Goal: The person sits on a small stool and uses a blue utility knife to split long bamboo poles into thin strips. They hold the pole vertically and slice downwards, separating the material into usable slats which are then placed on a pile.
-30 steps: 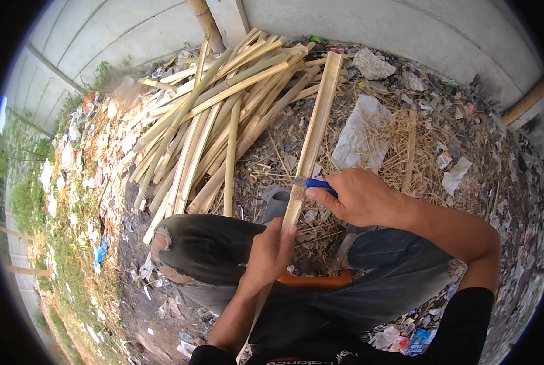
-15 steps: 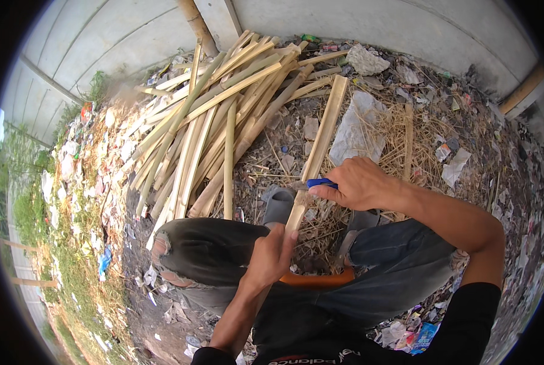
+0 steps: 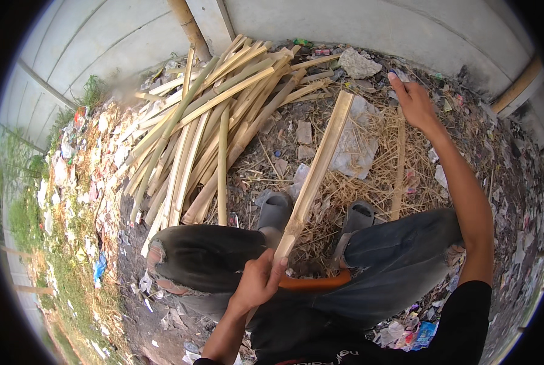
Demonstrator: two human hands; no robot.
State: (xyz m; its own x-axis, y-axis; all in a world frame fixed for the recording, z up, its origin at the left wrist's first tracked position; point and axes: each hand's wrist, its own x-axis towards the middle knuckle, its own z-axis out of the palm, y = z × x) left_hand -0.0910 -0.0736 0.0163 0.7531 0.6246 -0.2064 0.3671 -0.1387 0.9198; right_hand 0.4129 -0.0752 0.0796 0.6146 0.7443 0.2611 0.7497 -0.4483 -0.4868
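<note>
The left hand [image 3: 257, 283] wraps its fingers tight around the near end of a long, flat bamboo strip [image 3: 317, 167]. The strip is pale and smooth and slants up over dry, scratchy straw [image 3: 369, 188]. The right hand [image 3: 413, 100] is stretched far out, fingers curled around a small blue thing [image 3: 393, 74] that is too small to make out. A pile of split bamboo [image 3: 205, 128] lies by the grey wall [image 3: 357, 21]. Grey shoes [image 3: 275, 210] rest on the dirt.

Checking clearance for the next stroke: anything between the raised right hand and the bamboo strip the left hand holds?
Nothing visible. The right hand is up beyond the strip's far end, with only straw-littered ground below the gap. The bamboo strip lies bare from the left hand to its tip.
</note>
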